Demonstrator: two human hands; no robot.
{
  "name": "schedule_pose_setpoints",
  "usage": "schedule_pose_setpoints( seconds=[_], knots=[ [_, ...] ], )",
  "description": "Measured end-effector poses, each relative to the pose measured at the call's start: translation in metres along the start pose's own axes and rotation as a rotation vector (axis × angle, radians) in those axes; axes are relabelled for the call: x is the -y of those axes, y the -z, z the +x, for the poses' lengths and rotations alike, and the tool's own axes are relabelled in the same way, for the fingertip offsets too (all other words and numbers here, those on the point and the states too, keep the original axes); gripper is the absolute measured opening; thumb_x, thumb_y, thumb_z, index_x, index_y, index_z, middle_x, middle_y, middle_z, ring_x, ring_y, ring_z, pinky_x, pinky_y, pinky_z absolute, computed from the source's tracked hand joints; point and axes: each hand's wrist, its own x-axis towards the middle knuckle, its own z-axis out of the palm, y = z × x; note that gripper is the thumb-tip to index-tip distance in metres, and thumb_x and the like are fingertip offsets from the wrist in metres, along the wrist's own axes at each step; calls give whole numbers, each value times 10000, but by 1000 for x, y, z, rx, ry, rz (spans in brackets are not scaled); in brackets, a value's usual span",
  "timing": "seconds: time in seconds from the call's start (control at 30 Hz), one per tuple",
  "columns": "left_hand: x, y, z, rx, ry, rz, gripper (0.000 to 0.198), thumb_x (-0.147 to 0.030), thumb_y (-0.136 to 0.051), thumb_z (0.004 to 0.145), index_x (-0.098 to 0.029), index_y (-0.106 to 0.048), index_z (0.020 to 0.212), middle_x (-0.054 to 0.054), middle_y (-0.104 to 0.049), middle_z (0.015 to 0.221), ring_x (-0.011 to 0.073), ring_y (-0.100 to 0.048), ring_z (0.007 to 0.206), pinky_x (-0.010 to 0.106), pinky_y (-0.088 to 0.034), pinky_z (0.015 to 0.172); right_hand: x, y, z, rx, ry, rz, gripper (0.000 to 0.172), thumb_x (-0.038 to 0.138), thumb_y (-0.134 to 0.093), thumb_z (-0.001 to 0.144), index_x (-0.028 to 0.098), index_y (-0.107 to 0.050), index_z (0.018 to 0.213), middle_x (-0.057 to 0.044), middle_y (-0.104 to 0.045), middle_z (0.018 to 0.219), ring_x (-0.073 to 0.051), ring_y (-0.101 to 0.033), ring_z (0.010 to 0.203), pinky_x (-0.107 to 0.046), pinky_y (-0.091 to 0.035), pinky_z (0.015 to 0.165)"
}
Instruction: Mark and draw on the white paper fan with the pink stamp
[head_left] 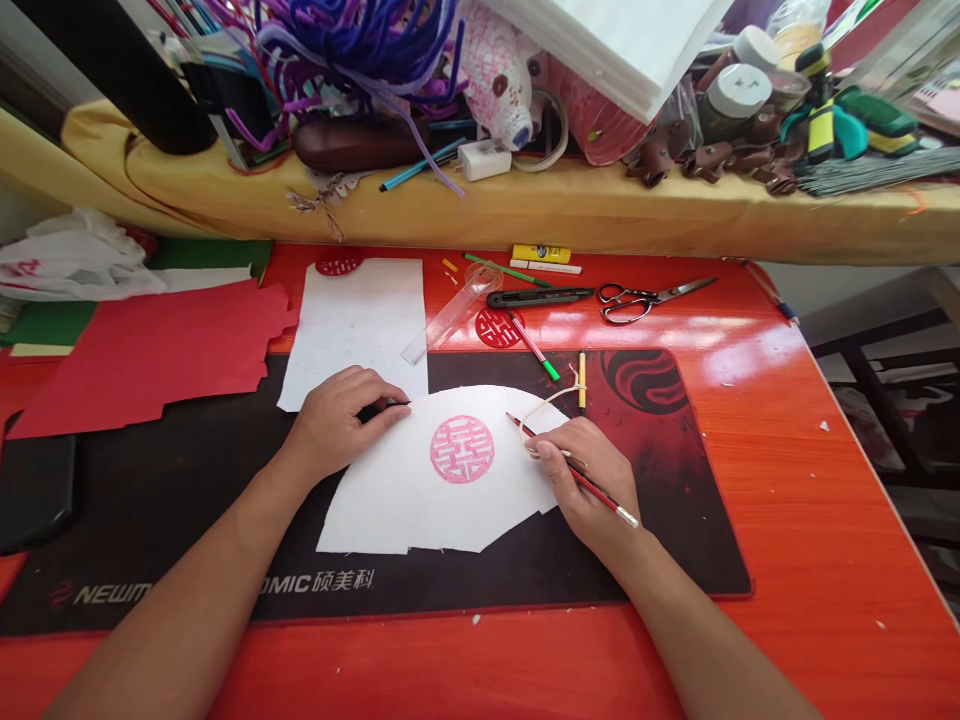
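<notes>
A fan-shaped sheet of white paper (pixel 390 500) lies on the black mouse mat, a pink round Chinese-character pattern (pixel 462 450) drawn on it. My left hand (pixel 341 420) rests at the paper's upper left edge, thumb and forefinger closed together on it. In my right hand (pixel 589 470) is a red and black pencil (pixel 604 497), its tip just over the paper's upper right part. A thin pale string (pixel 546 402) loops from the pencil and my fingers to a yellow-barrelled pen (pixel 582 375) lying beyond the paper.
Behind lie scissors (pixel 652 298), a black utility knife (pixel 540 297), a clear ruler (pixel 454 312), a red round paper-cut (pixel 495 328), a green-capped pen (pixel 536 348) and a glue stick (pixel 541 253). Red paper (pixel 165 350) is at left. A crowded, yellow-covered shelf (pixel 525 205) borders the back.
</notes>
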Motion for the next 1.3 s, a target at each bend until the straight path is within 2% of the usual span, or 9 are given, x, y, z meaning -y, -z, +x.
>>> schedule_pose_setpoints(
  seconds=[0.43,0.8,1.3],
  knots=[
    [0,0,0,0,0,8,250,-459,-658,1075,-272,-798,985,22,-761,864,229,-685,853,379,-528,791,1,1,-1,2,-17,-20,230,225,-605,1132,249,-783,987,-54,-836,882,-223,-747,785,-392,-573,749],
    [1,-1,-1,-13,-18,-4,215,-425,-680,1074,-265,-800,994,17,-756,863,221,-680,851,373,-518,798,0,1,-1,-12,-5,-15,199,183,-632,1111,242,-775,987,-38,-832,883,-207,-735,783,-372,-558,748],
    [1,-1,0,9,9,12,267,-473,-646,1082,-275,-801,995,31,-767,874,237,-691,865,384,-533,807,0,2,-2,-6,-17,-23,222,230,-610,1132,247,-779,989,-50,-831,881,-220,-738,784,-392,-558,748]
  ],
)
